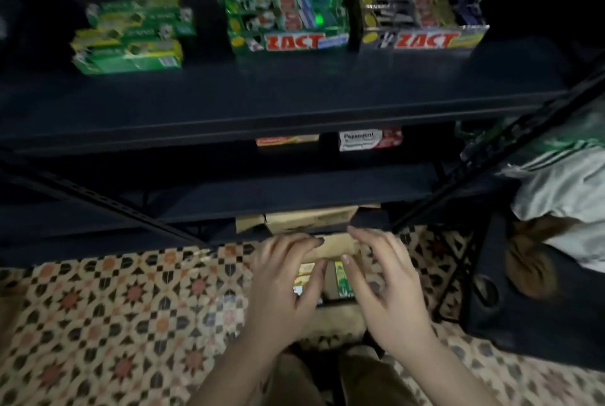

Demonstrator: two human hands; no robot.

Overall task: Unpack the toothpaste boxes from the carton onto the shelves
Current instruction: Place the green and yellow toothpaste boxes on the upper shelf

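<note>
A brown carton (334,246) stands open on the tiled floor below the shelves, with green and yellow toothpaste boxes (342,279) showing inside. My left hand (288,278) and my right hand (379,274) hover over the carton's opening, fingers spread and relaxed, holding nothing. On the top dark shelf (294,91) sit a stack of green boxes (131,34), a stack of green ZACT boxes (284,6) and a stack of grey ZACT boxes (422,6). The hands hide much of the carton's contents.
A lower shelf holds an orange box (286,140) and a white Pepsodent box (370,140). Another cardboard box (307,219) sits under the bottom shelf. A dark rack (523,291) with white bags (563,183) stands at the right. Patterned floor tiles (114,307) spread to the left.
</note>
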